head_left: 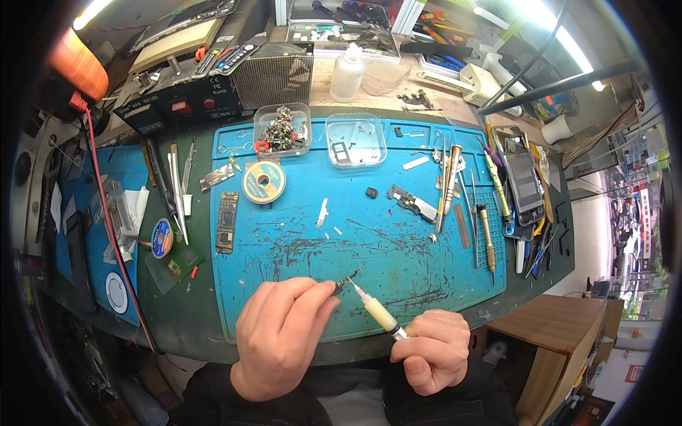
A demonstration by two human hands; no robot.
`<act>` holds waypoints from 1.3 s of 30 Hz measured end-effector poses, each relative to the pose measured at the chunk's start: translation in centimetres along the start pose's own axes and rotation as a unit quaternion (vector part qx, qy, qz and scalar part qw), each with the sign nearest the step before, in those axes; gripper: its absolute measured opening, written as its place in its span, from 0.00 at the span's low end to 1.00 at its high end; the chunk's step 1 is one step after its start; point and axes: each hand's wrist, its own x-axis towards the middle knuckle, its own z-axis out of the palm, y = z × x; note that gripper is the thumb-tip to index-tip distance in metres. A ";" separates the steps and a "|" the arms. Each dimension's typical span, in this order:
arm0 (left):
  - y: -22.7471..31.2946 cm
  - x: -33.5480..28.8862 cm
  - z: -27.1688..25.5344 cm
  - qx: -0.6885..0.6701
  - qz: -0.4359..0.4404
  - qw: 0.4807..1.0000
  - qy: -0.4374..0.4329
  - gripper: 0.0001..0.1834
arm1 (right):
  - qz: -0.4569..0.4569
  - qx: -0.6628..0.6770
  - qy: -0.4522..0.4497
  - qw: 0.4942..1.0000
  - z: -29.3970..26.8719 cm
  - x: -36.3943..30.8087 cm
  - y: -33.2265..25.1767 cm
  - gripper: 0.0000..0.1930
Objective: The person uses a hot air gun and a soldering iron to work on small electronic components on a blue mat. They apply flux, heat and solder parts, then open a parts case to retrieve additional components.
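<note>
My left hand (280,334) pinches a small dark electronic part (343,285) between thumb and fingers, just above the front of the blue work mat (284,273). In my right hand (430,351) is a syringe (381,313) of pale yellow paste, gripped around its rear end. Its thin needle points up and to the left, and the tip meets or nearly meets the dark part; contact is too small to tell. Farther back on the mat lie a white metal strip (322,212), a little black block (371,192) and a black-and-silver phone component (414,204).
A solder wire spool (263,182) and a circuit board (226,222) lie at the mat's left. Two clear plastic boxes, one heaped with small metal parts (283,131), stand at the back. Tweezers and screwdrivers (448,186) lie to the right. A red cable (106,213) crosses the left side.
</note>
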 end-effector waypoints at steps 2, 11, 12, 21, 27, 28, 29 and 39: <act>0.0 0.0 -0.1 0.000 -0.001 1.000 0.001 0.20 | 0.000 -0.002 -0.001 1.000 0.0 0.0 -0.1 0.10; 0.1 0.0 -0.1 0.002 -0.010 1.000 -0.007 0.19 | 0.001 -0.005 -0.008 1.000 -0.2 0.2 -0.1 0.08; 0.1 0.0 -0.1 0.002 -0.011 1.000 -0.008 0.19 | 0.002 -0.004 -0.009 1.000 -0.2 0.2 -0.1 0.08; 0.2 0.1 -0.1 -0.005 -0.019 1.000 -0.011 0.18 | 0.007 -0.018 -0.011 1.000 -0.3 0.0 -0.2 0.17; 0.1 0.0 -0.2 -0.011 -0.022 1.000 -0.011 0.18 | 0.008 -0.022 -0.004 1.000 -0.1 -0.1 -0.1 0.17; 0.1 0.0 -0.2 -0.011 -0.024 1.000 -0.012 0.18 | 0.008 -0.023 -0.004 1.000 -0.1 -0.1 -0.1 0.16; 0.2 0.0 -0.2 -0.011 -0.027 0.999 -0.013 0.18 | 0.008 -0.023 -0.004 1.000 -0.1 -0.1 -0.1 0.16; 0.2 -0.1 -0.2 -0.007 -0.027 0.999 -0.015 0.18 | 0.016 -0.028 0.007 0.999 -0.1 0.0 -0.3 0.14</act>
